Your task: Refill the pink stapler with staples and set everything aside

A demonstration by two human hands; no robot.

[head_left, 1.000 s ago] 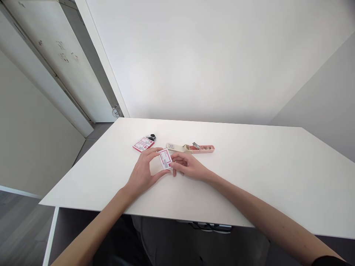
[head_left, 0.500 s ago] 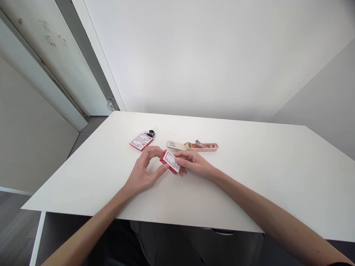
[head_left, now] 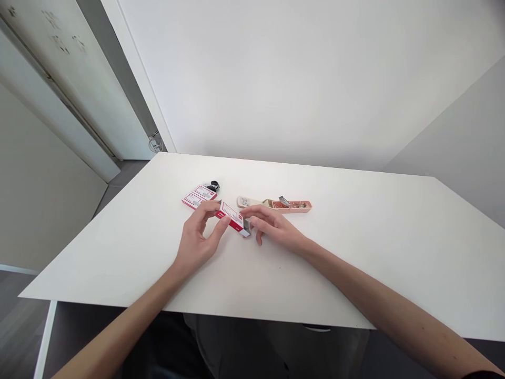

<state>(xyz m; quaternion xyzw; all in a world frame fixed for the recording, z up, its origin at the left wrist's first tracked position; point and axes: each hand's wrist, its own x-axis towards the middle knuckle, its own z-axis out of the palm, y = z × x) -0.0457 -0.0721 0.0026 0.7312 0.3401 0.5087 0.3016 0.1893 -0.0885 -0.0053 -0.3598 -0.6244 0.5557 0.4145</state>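
Note:
My left hand (head_left: 199, 237) pinches a small red and white box (head_left: 231, 216) between thumb and fingers, holding it tilted just above the white table (head_left: 355, 247). My right hand (head_left: 272, 227) grips the box's right end, where a grey inner part (head_left: 246, 227) sticks out of the sleeve. Both hands are closed on the box, near the middle of the table.
Two more red and white boxes (head_left: 198, 196) lie behind my left hand, with a small black object (head_left: 214, 185) beside them. A pink and beige stapler (head_left: 276, 203), laid open, sits behind my right hand. A door frame stands at the left.
The box has turned from facing me to lying nearly flat and tilted. Its grey inner part now shows at the right end. The view has shifted slightly.

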